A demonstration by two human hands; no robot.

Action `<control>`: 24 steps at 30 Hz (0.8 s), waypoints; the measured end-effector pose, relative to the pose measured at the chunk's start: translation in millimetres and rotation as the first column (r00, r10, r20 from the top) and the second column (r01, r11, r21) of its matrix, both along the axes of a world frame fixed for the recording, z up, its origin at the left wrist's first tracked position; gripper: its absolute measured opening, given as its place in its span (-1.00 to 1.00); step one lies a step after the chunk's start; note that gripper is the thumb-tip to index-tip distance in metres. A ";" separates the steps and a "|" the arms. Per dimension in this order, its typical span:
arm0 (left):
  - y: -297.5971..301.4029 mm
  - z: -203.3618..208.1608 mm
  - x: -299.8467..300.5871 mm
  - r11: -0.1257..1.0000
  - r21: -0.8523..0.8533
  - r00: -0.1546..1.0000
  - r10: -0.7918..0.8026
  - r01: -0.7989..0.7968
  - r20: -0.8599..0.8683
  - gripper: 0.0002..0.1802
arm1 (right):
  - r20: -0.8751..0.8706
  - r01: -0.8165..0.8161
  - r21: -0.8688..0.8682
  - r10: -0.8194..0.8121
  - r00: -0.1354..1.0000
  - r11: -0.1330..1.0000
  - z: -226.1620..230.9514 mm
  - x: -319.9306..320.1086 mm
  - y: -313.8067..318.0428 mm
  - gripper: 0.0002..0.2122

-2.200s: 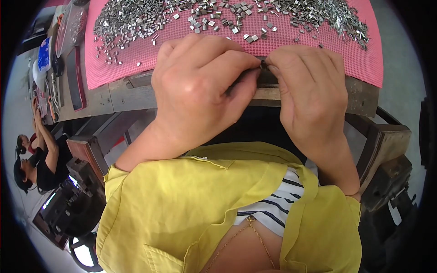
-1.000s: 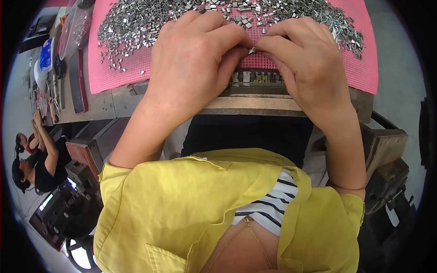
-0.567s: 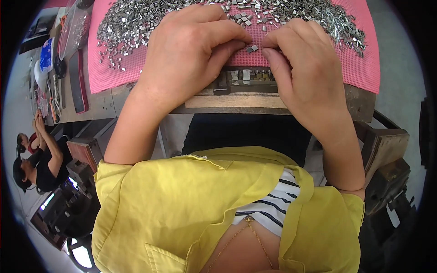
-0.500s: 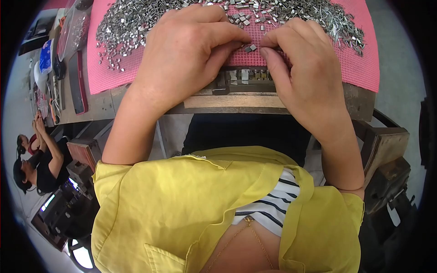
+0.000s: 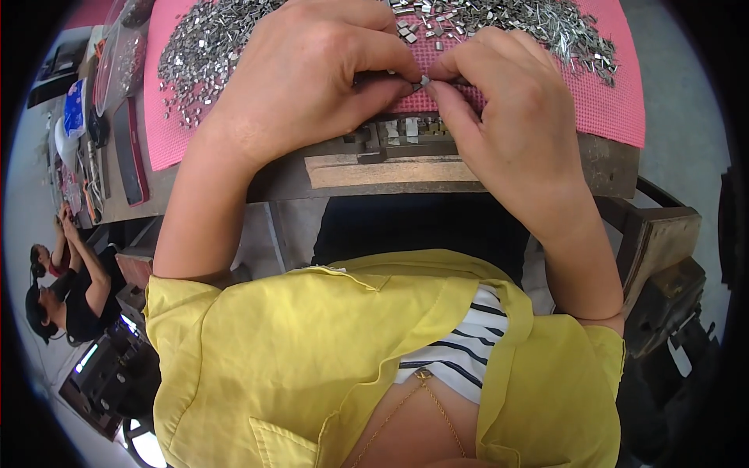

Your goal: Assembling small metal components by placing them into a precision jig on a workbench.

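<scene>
Over the front of a pink mesh mat (image 5: pixel 612 117), my left hand (image 5: pixel 312 86) and my right hand (image 5: pixel 516 117) meet fingertip to fingertip. Between them shows a small metal piece (image 5: pixel 422 83), silver and partly covered by my fingers. Thumb and forefinger of each hand are pinched at it. Just below my fingertips lies a dark metal fixture (image 5: pixel 373 144) with small shiny pieces (image 5: pixel 412 129) set along it; my right hand hides its right end. Several loose metal blocks (image 5: pixel 407 33) rest on the mat beyond my hands.
Small metal parts (image 5: pixel 207 58) are heaped at the back left, and thin pins (image 5: pixel 566 39) at the back right. A dark red phone-like slab (image 5: pixel 131 152) lies on the left of the wooden bench (image 5: pixel 168 183). Two people (image 5: pixel 74 288) are farther left, near dark machinery (image 5: pixel 109 374).
My hands have come together and shifted slightly left. A small metal piece that lay on the mat between them is now pinched at my fingertips.
</scene>
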State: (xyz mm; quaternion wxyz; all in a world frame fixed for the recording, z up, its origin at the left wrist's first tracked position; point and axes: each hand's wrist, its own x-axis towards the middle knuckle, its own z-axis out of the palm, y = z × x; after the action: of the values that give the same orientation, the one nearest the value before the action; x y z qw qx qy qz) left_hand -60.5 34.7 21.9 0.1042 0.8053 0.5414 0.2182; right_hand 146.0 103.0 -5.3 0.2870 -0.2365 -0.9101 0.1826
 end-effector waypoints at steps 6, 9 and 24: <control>-6.4 -1.9 6.1 0.996 0.077 0.999 0.036 -0.033 -0.027 -0.80 | 0.065 -0.002 0.058 -0.002 0.998 0.998 2.3 1.0 -2.3 -0.91; -16.1 -1.0 13.5 0.988 0.077 0.990 0.135 -0.131 -0.045 -0.79 | 0.088 0.006 0.082 -0.014 0.996 0.997 5.8 0.2 -5.1 -0.93; -52.0 -3.9 30.4 0.936 0.096 0.933 0.320 -0.338 0.165 -0.81 | -0.091 -0.077 -0.059 0.072 0.993 0.995 13.2 45.1 22.9 -0.90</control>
State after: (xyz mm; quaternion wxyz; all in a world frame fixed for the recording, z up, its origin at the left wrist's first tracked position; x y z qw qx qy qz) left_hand -30.1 -17.3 18.0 0.0559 0.6897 0.6450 0.3243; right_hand 191.0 126.0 8.0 0.3128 -0.2028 -0.8985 0.2317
